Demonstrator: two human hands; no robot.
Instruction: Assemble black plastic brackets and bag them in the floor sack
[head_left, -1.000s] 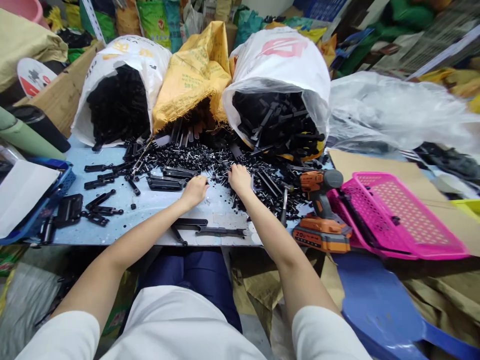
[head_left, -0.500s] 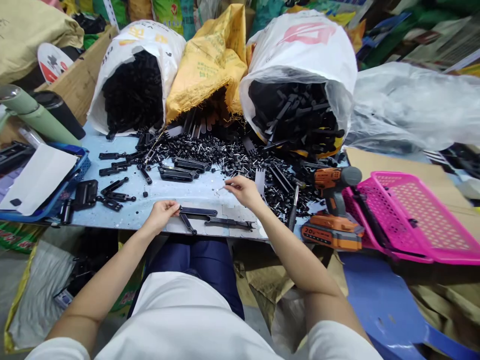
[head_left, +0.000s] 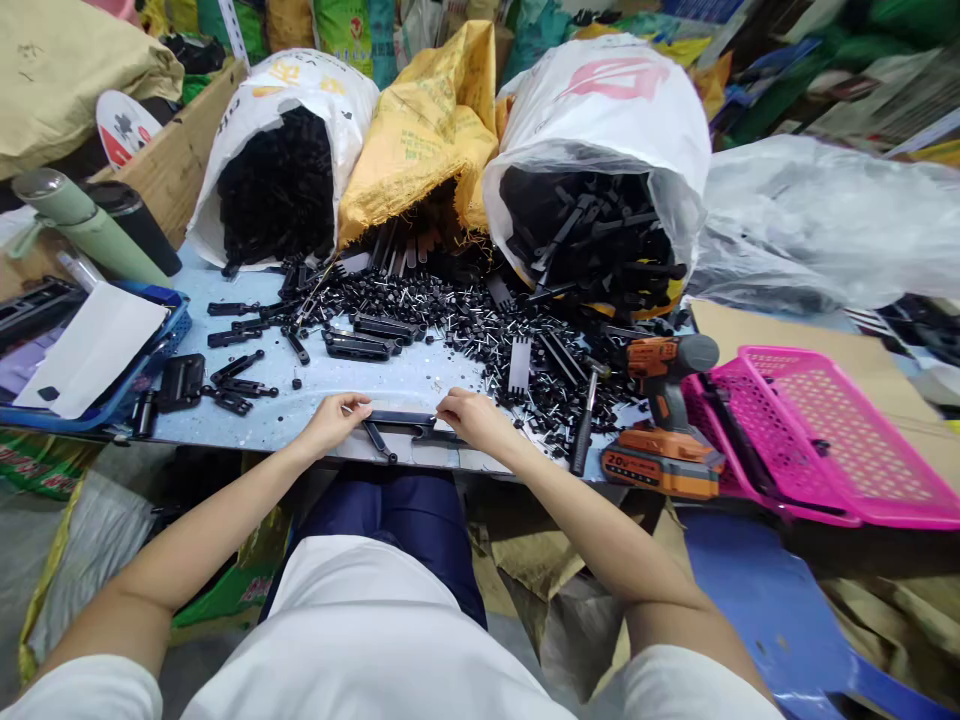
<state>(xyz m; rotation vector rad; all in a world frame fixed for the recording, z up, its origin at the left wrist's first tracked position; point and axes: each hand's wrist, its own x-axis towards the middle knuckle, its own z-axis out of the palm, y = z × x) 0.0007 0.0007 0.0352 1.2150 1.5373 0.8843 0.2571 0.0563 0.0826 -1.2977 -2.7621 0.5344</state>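
My left hand (head_left: pixel 339 420) pinches the left end of a long black plastic bar (head_left: pixel 403 418) at the table's front edge. A shorter black arm (head_left: pixel 380 441) slants down toward me from that end. At the bar's right end is my right hand (head_left: pixel 474 422), its fingertips pinched together around a small pin, mostly hidden by the fingers. That hand also covers most of another black part lying to the right. Behind the hands spreads a heap of small black-headed pins (head_left: pixel 450 315), with several assembled black pieces (head_left: pixel 360 345) in front of it.
An orange cordless drill (head_left: pixel 664 420), a hammer (head_left: pixel 586 425) and a pink basket (head_left: pixel 840 430) stand on the right. White sacks (head_left: pixel 607 90) of black parts and a yellow sack (head_left: pixel 420 130) line the back. A blue basket (head_left: pixel 176 325) is at the left.
My right hand has moved down and toward me, from above the table to the bar's right end, carrying the pin. My left hand keeps its hold on the bar.
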